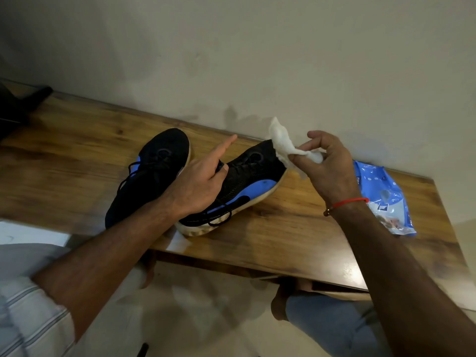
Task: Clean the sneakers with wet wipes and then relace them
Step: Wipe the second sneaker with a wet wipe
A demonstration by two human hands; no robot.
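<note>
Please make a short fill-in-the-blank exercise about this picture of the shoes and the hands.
1. The right hand pinches a white ____ above the toe of one sneaker.
2. The blue pack of wipes lies on the wooden ____, to the right of both sneakers.
3. The left hand rests on the sneaker with its index finger ____.
4. The laces are ____ in colour.

Missing words: wipe; table; straight; black

The table point(296, 240) is varnished wood, grain showing under a glossy sheen. Both sneakers point(247, 181) have matt black knit cloth uppers (smooth blue panels at the sides) and scuffed pale foam soles. The wet wipe point(286, 148) looks soft and fibrous; the wipes pack point(386, 199) is shiny blue plastic film.
</note>
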